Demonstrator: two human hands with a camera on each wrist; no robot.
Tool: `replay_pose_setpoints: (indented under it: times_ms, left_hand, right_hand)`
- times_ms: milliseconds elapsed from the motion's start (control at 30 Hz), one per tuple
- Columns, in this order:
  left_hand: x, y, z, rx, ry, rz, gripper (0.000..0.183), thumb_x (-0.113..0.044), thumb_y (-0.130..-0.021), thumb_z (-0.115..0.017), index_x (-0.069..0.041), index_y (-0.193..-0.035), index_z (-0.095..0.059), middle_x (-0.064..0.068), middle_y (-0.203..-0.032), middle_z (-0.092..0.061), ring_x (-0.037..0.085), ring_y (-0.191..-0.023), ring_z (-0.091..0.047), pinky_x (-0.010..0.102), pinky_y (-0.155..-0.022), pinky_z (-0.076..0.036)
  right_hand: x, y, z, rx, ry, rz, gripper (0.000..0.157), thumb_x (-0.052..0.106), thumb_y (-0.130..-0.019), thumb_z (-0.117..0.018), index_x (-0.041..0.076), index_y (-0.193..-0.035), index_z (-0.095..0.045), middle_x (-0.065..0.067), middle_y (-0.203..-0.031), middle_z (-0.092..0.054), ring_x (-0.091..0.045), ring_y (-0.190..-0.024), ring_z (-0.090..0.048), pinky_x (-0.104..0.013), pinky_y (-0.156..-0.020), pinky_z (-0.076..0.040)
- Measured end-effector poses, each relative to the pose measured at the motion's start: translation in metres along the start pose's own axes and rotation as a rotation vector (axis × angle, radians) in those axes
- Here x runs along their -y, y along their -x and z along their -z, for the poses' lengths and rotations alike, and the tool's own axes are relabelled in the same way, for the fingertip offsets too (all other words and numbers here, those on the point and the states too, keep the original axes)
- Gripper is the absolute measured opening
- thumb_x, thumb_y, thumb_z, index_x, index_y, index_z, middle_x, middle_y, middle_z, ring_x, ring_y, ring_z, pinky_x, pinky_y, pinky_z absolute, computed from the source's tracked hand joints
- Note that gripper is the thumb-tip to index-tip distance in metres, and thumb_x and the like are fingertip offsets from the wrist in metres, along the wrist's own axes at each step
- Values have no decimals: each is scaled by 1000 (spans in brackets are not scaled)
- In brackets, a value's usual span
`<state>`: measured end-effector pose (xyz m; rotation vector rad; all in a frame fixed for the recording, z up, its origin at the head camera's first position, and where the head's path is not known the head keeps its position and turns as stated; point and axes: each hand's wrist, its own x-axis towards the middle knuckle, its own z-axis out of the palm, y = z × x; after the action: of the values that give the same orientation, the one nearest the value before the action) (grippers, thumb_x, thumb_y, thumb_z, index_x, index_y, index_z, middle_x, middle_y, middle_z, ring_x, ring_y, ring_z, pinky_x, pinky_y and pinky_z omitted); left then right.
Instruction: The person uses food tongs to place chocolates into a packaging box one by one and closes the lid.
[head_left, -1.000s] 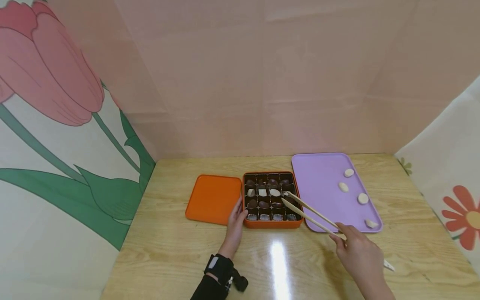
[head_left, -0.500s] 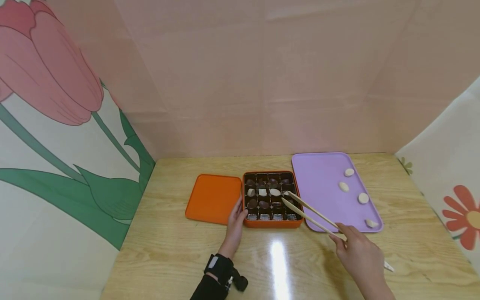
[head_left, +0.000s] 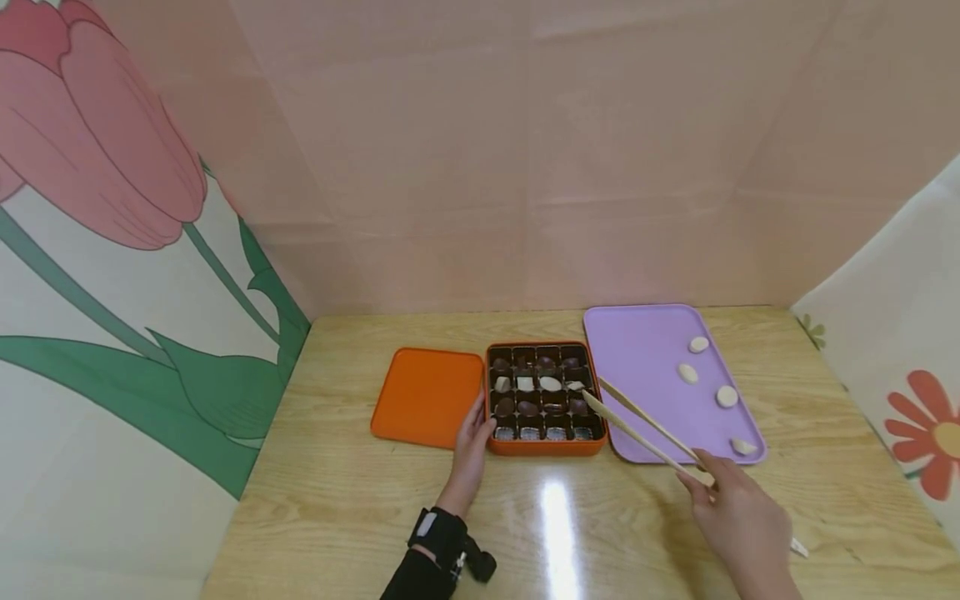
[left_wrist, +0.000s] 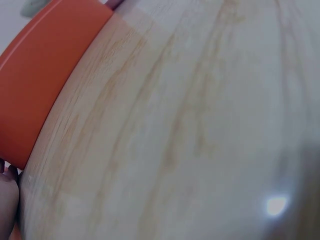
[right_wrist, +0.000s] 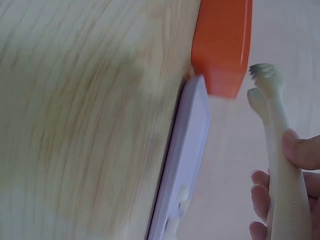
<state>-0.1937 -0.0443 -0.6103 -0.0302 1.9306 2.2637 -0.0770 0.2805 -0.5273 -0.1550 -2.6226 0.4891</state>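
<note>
An orange box (head_left: 546, 448) with a dark divided insert (head_left: 551, 372) stands mid-table. Dark chocolates sit in its back and third rows, white pieces in the second; the front row looks greyish. Against the box's left side lie the straight fingers of my left hand (head_left: 468, 450), thumb by the front corner. My right hand (head_left: 742, 521) grips pale beige tongs (head_left: 632, 429), whose tips are apart at the box's right edge, nothing between them. A white piece (head_left: 574, 386) rests in the rightmost second-row compartment beside the tips. In the right wrist view the tongs (right_wrist: 290, 195) show one serrated head.
An orange lid (head_left: 427, 396) lies left of the box. To the right a purple tray (head_left: 637, 350) holds several white pieces, among them a round one (head_left: 726, 397). The wooden table (head_left: 337, 500) meets a fabric backdrop (head_left: 525, 208) behind.
The tongs have drawn back right and toward me from the rightmost second-row compartment, leaving the white piece there in plain sight. My left hand and the box stay put.
</note>
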Motion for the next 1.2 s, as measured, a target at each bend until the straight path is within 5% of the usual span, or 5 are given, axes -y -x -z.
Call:
replay_pose_setpoints:
  times_ms: [300,433,567,800,1200]
  left_hand:
    - [2,0,0,0,-19,16,57,-34,-95,-49,-32,-148,-28,0,-160,-19,20,-144,-17,50,-119,-18]
    - [2,-1,0,-1,-18,5,57,-33,-96,-49,-31,-148,-28,1,-160,-19,22,-144,-17,51,-119,-18]
    - [2,-1,0,-3,-14,13,56,-33,-96,-48,-33,-148,-28,-2,-160,-19,21,-144,-17,50,-120,-18]
    - [3,-1,1,5,-12,6,55,-33,-96,-48,-32,-147,-28,1,-160,-19,21,-144,-18,51,-120,-18]
    - [1,0,0,3,-8,-17,56,-33,-96,-49,-30,-148,-28,2,-160,-20,22,-144,-18,50,-120,-18]
  right_hand:
    - [-39,9,22,21,71,-191,46,29,-75,-73,4,-114,-68,-21,-92,-72,-35,-64,-64,-36,-34,-36]
    - [-61,8,30,126,100,-283,53,36,-82,-66,1,-121,-61,-26,-99,-68,-40,-71,-63,-36,-39,-37]
    - [-86,7,30,111,152,-355,54,37,-84,-64,1,-124,-59,-29,-104,-65,-49,-74,-60,-43,-38,-37]
    - [-116,3,23,53,249,-415,51,31,-81,-66,-2,-119,-62,-29,-101,-66,-49,-66,-60,-44,-32,-36]
    - [-128,-13,22,273,226,-404,54,38,-85,-60,-3,-121,-57,-33,-109,-60,-54,-82,-55,-52,-42,-39]
